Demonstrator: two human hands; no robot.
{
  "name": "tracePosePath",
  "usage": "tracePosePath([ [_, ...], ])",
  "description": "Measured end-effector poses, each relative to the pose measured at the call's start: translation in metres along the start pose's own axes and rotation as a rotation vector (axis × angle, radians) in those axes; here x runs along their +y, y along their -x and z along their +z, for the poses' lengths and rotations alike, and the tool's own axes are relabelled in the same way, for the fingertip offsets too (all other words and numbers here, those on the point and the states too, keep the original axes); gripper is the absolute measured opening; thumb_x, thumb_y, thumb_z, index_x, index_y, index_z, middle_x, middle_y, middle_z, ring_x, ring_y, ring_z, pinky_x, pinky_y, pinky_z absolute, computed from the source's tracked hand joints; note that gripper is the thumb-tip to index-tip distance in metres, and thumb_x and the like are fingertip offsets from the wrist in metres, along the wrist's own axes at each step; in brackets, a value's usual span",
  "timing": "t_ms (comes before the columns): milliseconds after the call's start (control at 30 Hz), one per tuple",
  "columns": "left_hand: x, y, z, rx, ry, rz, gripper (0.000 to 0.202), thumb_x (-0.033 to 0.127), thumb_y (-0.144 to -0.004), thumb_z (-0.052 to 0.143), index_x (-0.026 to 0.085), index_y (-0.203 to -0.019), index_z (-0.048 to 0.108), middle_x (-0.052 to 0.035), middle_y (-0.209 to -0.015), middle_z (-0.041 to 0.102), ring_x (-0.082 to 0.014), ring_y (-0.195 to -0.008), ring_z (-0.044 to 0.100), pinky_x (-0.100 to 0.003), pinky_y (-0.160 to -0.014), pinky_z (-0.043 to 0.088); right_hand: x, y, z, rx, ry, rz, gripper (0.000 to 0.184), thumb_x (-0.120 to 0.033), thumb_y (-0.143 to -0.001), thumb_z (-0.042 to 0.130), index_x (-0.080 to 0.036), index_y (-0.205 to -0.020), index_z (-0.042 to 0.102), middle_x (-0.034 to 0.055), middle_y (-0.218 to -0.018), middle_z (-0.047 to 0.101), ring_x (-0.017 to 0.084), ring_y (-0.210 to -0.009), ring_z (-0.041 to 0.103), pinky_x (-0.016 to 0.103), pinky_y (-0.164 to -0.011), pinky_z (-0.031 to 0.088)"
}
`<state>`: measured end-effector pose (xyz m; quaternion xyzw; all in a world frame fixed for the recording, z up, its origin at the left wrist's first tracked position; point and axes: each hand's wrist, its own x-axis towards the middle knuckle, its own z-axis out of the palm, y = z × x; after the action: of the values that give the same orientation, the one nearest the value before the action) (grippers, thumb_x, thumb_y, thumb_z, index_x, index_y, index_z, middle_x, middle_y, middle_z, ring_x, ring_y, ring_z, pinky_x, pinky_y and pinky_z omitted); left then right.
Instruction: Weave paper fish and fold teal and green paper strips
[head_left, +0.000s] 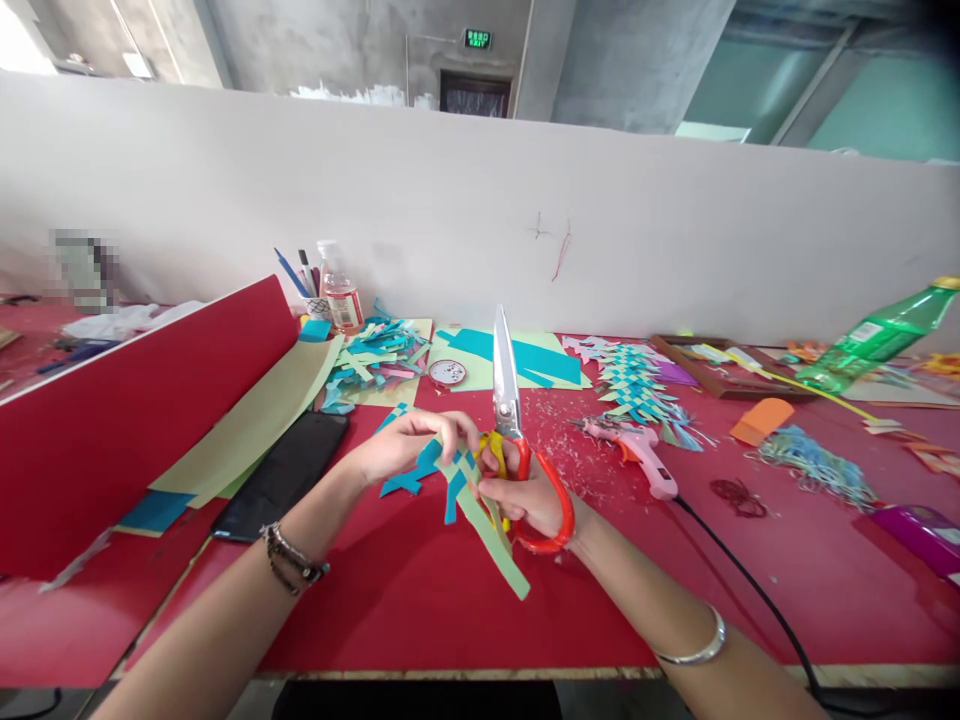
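Note:
In front of me, my left hand (437, 437) pinches a woven piece of blue and pale green paper strips (463, 476). One long green strip hangs down from it toward the table's front edge. Close on its right, my right hand (531, 492) grips a large pair of scissors (507, 375) by its red-orange handles, blades together and pointing up and away. The right thumb and fingers also meet the woven paper. Something yellow shows beside the scissors' pivot, partly hidden by the fingers. Blue paper scraps (403, 485) lie under my left hand.
A pink glue gun (637, 450) lies to the right, its black cord running to the front edge. Behind are woven paper strips (637, 380), a scrap pile (382, 350) and a round lid (448, 373). A black phone (285, 480), a clear bottle (343, 295) and a tilted green bottle (877, 335) flank them.

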<state>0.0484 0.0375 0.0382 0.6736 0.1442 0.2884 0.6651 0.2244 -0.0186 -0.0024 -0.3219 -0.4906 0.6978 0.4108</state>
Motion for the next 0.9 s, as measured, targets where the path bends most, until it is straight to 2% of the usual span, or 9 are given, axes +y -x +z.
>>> tracePosePath([
  [67,-0.003,0.002,-0.004,0.148,-0.009,-0.087,0.014,0.031,-0.071,0.057,0.018,-0.073,0.062,-0.0036,-0.091,0.059,-0.0136,-0.076,0.055,-0.024,-0.070,0.043,-0.001,0.000,0.001,0.118,0.081,-0.008,0.028,-0.028,-0.064,0.063,-0.020,-0.070,0.036,-0.0079,-0.059,0.052,0.000,-0.034,0.028,0.016,-0.034,0.020],
  [167,-0.008,0.007,-0.011,0.312,0.020,-0.281,0.036,0.047,-0.074,0.046,0.023,-0.098,0.057,-0.0042,-0.100,0.059,-0.0156,-0.082,0.057,-0.026,-0.072,0.045,-0.002,-0.002,0.003,0.350,0.208,-0.021,0.027,-0.030,-0.063,0.062,-0.020,-0.070,0.038,-0.0094,-0.055,0.043,0.001,-0.036,0.028,0.017,-0.035,0.023],
  [267,-0.014,0.012,-0.013,0.330,-0.003,-0.387,0.055,0.061,-0.070,0.039,0.018,-0.100,0.056,-0.0089,-0.095,0.062,-0.0187,-0.079,0.059,-0.029,-0.067,0.047,-0.003,-0.004,0.003,0.477,0.277,-0.015,0.028,-0.033,-0.062,0.061,-0.020,-0.069,0.037,-0.0099,-0.052,0.038,0.002,-0.036,0.027,0.018,-0.036,0.023],
  [333,-0.017,0.014,-0.010,0.332,-0.145,-0.378,0.049,0.058,-0.068,0.047,0.016,-0.090,0.060,-0.0085,-0.084,0.064,-0.0178,-0.074,0.059,-0.026,-0.063,0.047,-0.004,-0.004,0.002,0.520,0.353,-0.013,0.028,-0.034,-0.061,0.061,-0.020,-0.069,0.038,-0.0093,-0.051,0.037,0.003,-0.037,0.028,0.019,-0.036,0.023],
  [433,-0.022,0.013,-0.004,0.315,-0.383,-0.345,0.037,0.050,-0.070,0.051,0.015,-0.072,0.061,-0.0044,-0.065,0.062,-0.0129,-0.059,0.056,-0.019,-0.048,0.041,-0.004,-0.004,-0.001,0.525,0.464,-0.044,0.028,-0.036,-0.063,0.060,-0.021,-0.068,0.037,-0.0085,-0.051,0.037,0.005,-0.040,0.031,0.020,-0.037,0.024],
  [533,-0.024,0.011,-0.001,0.332,-0.458,-0.356,0.039,0.050,-0.072,0.048,0.015,-0.065,0.060,-0.0028,-0.059,0.060,-0.0109,-0.050,0.052,-0.018,-0.040,0.035,-0.006,-0.002,-0.005,0.471,0.536,-0.092,0.028,-0.039,-0.068,0.056,-0.021,-0.066,0.034,-0.0083,-0.051,0.033,0.006,-0.041,0.031,0.021,-0.040,0.027],
  [633,-0.022,0.014,-0.008,0.371,-0.483,-0.349,0.037,0.048,-0.072,0.050,0.014,-0.063,0.061,-0.0023,-0.057,0.061,-0.0103,-0.048,0.051,-0.019,-0.042,0.035,-0.012,0.001,-0.012,0.419,0.690,-0.132,0.025,-0.039,-0.072,0.052,-0.021,-0.067,0.036,-0.0061,-0.055,0.037,0.008,-0.047,0.037,0.022,-0.046,0.031],
  [767,-0.012,0.025,-0.026,0.519,-0.559,-0.319,0.033,0.044,-0.069,0.054,0.013,-0.060,0.063,-0.0003,-0.055,0.061,-0.0092,-0.046,0.047,-0.020,-0.045,0.034,-0.019,0.006,-0.023,0.300,0.842,-0.112,0.022,-0.037,-0.071,0.055,-0.021,-0.077,0.041,-0.0011,-0.069,0.048,0.013,-0.059,0.047,0.025,-0.053,0.036],
  [900,-0.001,0.036,-0.040,0.619,-0.550,-0.346,0.030,0.043,-0.068,0.056,0.015,-0.064,0.064,0.0009,-0.058,0.062,-0.0101,-0.050,0.049,-0.019,-0.049,0.036,-0.027,0.010,-0.031,0.261,1.009,-0.092,0.024,-0.038,-0.068,0.057,-0.021,-0.076,0.042,-0.0030,-0.063,0.045,0.012,-0.053,0.043,0.023,-0.048,0.031],
])
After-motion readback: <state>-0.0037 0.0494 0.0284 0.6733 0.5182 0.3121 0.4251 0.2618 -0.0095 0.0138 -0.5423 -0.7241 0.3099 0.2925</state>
